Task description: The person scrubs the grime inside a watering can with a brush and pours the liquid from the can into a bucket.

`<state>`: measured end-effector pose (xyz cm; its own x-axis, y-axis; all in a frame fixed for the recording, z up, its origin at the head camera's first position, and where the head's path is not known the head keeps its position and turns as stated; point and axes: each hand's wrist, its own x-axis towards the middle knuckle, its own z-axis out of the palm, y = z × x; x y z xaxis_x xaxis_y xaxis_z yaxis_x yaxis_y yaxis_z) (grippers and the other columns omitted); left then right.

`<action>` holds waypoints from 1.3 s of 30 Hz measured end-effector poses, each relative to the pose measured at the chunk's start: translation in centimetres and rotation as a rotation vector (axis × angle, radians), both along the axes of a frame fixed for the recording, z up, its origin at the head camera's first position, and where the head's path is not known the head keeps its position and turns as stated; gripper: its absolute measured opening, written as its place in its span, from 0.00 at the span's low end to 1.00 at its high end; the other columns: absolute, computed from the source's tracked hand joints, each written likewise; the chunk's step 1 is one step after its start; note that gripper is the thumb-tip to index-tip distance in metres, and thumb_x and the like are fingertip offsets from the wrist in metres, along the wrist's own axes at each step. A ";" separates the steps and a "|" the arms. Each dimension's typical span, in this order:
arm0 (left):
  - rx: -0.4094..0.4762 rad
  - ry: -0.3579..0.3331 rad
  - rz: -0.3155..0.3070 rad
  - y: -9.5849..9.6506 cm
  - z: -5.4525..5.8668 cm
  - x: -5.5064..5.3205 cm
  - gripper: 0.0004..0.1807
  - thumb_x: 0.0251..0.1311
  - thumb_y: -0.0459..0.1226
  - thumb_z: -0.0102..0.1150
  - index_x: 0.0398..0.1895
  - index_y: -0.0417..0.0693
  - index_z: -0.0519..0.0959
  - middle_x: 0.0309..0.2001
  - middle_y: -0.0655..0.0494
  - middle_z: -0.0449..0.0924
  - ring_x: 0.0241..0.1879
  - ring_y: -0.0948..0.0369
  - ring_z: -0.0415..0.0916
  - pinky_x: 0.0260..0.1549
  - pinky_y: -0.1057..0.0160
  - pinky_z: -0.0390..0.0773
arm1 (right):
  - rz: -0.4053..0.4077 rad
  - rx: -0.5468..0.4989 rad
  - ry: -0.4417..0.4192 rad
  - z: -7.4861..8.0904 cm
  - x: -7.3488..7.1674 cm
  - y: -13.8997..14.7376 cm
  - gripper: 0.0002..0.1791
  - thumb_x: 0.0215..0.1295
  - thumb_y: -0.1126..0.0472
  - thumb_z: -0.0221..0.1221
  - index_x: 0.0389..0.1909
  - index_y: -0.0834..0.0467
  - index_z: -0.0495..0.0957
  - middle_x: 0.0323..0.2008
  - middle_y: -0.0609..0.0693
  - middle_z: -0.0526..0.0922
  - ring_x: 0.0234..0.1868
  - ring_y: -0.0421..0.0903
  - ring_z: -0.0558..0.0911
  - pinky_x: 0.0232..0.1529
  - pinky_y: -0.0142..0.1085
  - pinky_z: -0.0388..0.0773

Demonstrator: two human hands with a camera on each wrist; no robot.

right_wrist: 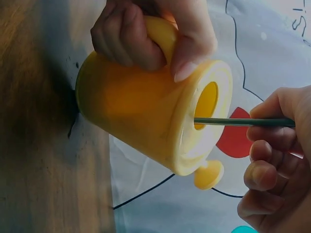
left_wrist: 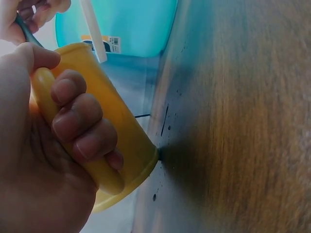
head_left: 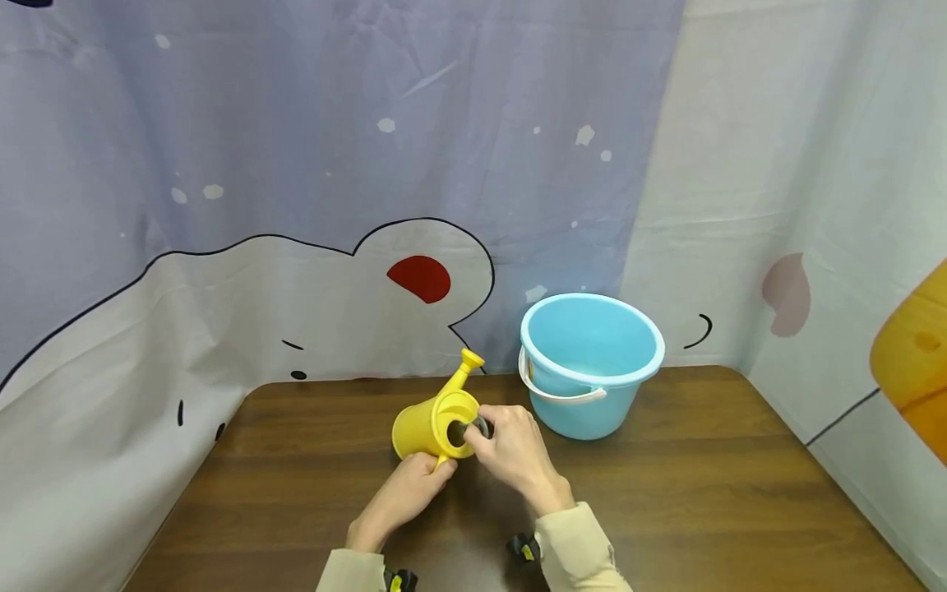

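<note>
A yellow watering can (head_left: 416,429) is tipped on a slant, its round opening facing the right hand and its spout pointing up and back. Curled round the can's handle (left_wrist: 43,87) are the fingers of my left hand (head_left: 413,489). My right hand (head_left: 518,452) pinches a thin dark grey-green piece (right_wrist: 235,122) between thumb and fingers. One end of this piece reaches through the can's opening, so its tip is hidden inside. In the right wrist view it appears as a narrow straight strip; I cannot tell its kind.
A light blue bucket (head_left: 584,415) with a white handle (head_left: 565,398) hanging down stands at the back, right of the can. Under everything is a brown wooden table (head_left: 695,493). A printed curtain (head_left: 296,148) hangs behind the table and along its sides.
</note>
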<state>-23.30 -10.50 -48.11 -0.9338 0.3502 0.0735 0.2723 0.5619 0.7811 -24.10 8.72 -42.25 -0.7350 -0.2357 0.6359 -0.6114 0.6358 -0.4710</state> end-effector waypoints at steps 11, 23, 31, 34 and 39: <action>0.009 0.004 0.003 0.0 0.1 0.2 0.25 0.68 0.46 0.52 0.11 0.52 0.63 0.12 0.67 0.55 0.13 0.69 0.49 0.14 0.68 0.53 | 0.067 -0.020 -0.094 -0.7 -0.1 -0.8 0.20 0.58 0.63 0.62 0.13 0.48 0.64 0.13 0.35 0.57 0.17 0.35 0.63 0.18 0.28 0.60; 0.001 0.012 -0.009 0.1 -0.1 0.1 0.26 0.69 0.47 0.50 0.11 0.53 0.63 0.12 0.67 0.55 0.13 0.68 0.50 0.14 0.68 0.53 | 0.038 0.061 -0.092 -1.2 -0.4 -0.6 0.20 0.59 0.62 0.62 0.14 0.47 0.64 0.13 0.36 0.58 0.17 0.36 0.64 0.19 0.29 0.61; -0.001 0.018 -0.004 0.1 0.0 0.1 0.26 0.68 0.46 0.51 0.10 0.53 0.63 0.11 0.67 0.55 0.12 0.68 0.50 0.13 0.68 0.53 | 0.029 0.051 -0.051 -0.8 -0.6 -0.2 0.18 0.57 0.63 0.63 0.15 0.46 0.66 0.14 0.36 0.61 0.17 0.36 0.65 0.19 0.30 0.62; -0.002 0.022 -0.004 0.1 0.0 0.1 0.26 0.68 0.46 0.51 0.11 0.53 0.62 0.11 0.68 0.55 0.13 0.69 0.49 0.13 0.68 0.52 | 0.037 0.059 -0.039 -0.7 -0.6 -0.1 0.18 0.57 0.64 0.63 0.15 0.46 0.67 0.14 0.37 0.62 0.18 0.36 0.65 0.20 0.29 0.63; 0.000 0.019 -0.004 0.1 -0.2 -0.1 0.26 0.69 0.46 0.51 0.11 0.53 0.62 0.11 0.68 0.54 0.12 0.69 0.48 0.13 0.68 0.51 | 0.048 0.040 -0.016 -0.2 -0.4 0.0 0.16 0.55 0.65 0.63 0.16 0.46 0.69 0.16 0.37 0.64 0.19 0.36 0.66 0.20 0.29 0.63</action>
